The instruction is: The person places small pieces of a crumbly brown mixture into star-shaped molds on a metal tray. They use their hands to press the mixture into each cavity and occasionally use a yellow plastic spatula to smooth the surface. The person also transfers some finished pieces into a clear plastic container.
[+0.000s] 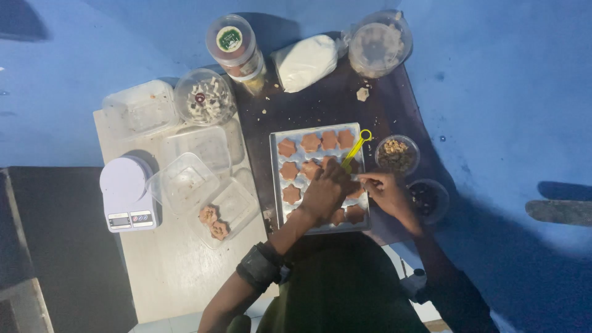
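Left hand (327, 188) lay curled over the tray (275, 185) mid-desk, steadying a flower-shaped cookie (291, 193); our right hand (381, 188) pinched yellow tongs (356, 150). We judged the cookies light, soft and crumbly (best held by their edges).

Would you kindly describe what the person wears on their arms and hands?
Both hands are bare, with no gloves. The left hand has a broad dark band strapped around its forearm. The right hand has a small watch-like device with a pale strap at its wrist. No sleeves cover the forearms.
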